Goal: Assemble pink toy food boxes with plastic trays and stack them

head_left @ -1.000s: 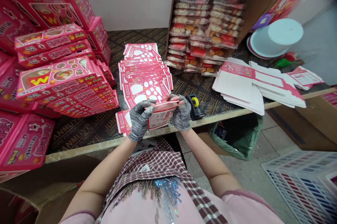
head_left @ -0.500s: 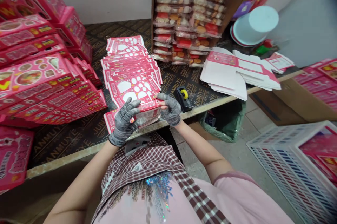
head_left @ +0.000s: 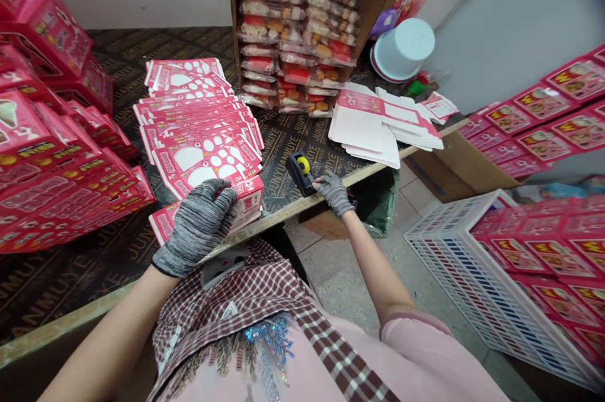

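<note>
My left hand [head_left: 198, 225], in a grey knit glove, presses down on a small folded pink box [head_left: 248, 197] at the table's front edge, fingers curled over its top. My right hand [head_left: 333, 193], also gloved, rests beside a black tape dispenser [head_left: 300, 172] with a yellow roll, fingertips touching its right side. Behind the box lies a pile of flat pink die-cut cartons [head_left: 198, 125].
Finished pink boxes [head_left: 61, 162] are stacked at the left. A cardboard case of packed snacks [head_left: 297, 30] stands at the back. White flat cartons [head_left: 378, 128] lie at the right. A white crate [head_left: 472, 282] holds pink boxes on the floor; a green bin [head_left: 382, 197] sits under the table.
My right hand let go of the pink box and moved right to the tape dispenser. My left hand stayed on the box. My head turned right, showing the crate.
</note>
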### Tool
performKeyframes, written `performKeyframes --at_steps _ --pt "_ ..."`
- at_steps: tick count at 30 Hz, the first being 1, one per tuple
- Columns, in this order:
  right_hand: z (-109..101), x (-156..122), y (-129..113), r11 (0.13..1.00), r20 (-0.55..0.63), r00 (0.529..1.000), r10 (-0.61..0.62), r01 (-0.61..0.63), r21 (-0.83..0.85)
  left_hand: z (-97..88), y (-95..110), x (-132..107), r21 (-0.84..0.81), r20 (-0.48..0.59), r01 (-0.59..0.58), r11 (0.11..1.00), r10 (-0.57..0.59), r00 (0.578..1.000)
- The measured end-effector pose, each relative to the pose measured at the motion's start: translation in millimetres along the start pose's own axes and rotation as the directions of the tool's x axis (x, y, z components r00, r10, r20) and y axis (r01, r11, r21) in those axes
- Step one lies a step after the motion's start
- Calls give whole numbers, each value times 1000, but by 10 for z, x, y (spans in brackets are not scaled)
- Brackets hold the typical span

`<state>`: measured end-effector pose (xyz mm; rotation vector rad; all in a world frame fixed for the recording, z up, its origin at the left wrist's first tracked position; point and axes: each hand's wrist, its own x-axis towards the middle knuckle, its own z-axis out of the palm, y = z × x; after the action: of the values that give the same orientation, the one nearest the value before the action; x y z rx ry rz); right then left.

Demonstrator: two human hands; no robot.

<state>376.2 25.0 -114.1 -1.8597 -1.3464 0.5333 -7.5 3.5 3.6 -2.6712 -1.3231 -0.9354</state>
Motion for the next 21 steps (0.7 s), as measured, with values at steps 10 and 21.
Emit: performKeyframes --at_steps 10,21 --pt "108 5 -79 951 -117 991 65 -25 309 108 175 -74 144 -21 -13 989 17 1000" --pt "317 -399 131 939 -172 963 205 -144 311 122 125 -105 66 -98 8 998 -2 995"
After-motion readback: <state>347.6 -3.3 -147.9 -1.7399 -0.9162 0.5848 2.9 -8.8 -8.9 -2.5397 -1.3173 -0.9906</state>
